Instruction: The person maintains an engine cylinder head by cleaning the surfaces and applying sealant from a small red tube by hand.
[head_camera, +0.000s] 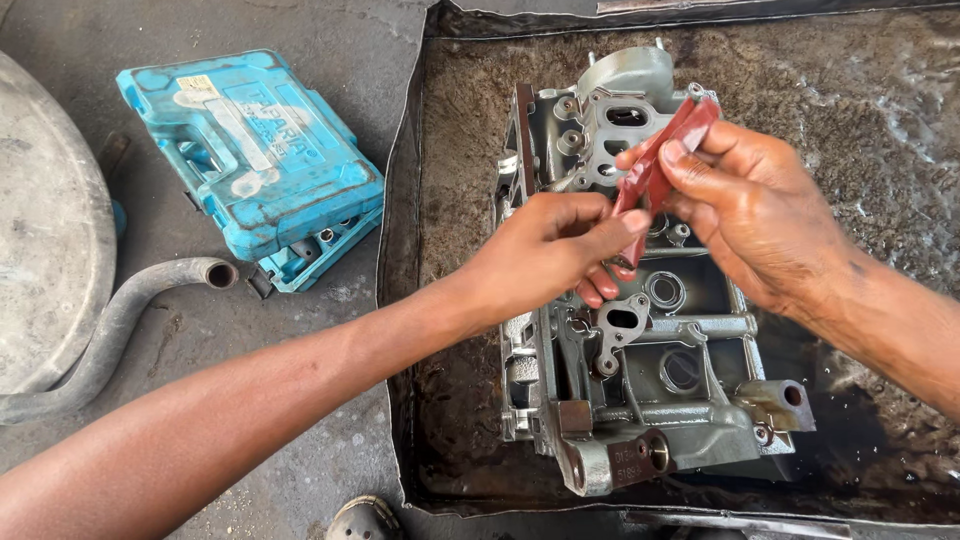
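1. Here, a dark, oily metal tray (470, 90) is lying on a grey concrete floor (330, 340), carrying a grey engine casting (640, 380) near its left edge.
2. The left hand (545, 250) and the right hand (745, 215) are pinching a red tube (655, 170) between fingertips, above the casting's middle.
3. Open tray is showing toward the right edge.
4. A blue tool case (250, 150) and a grey hose (120, 320) are lying on the floor left of the tray.

A scuffed blue tool case (255, 160) lies near a grey rubber hose (120, 320) on concrete.
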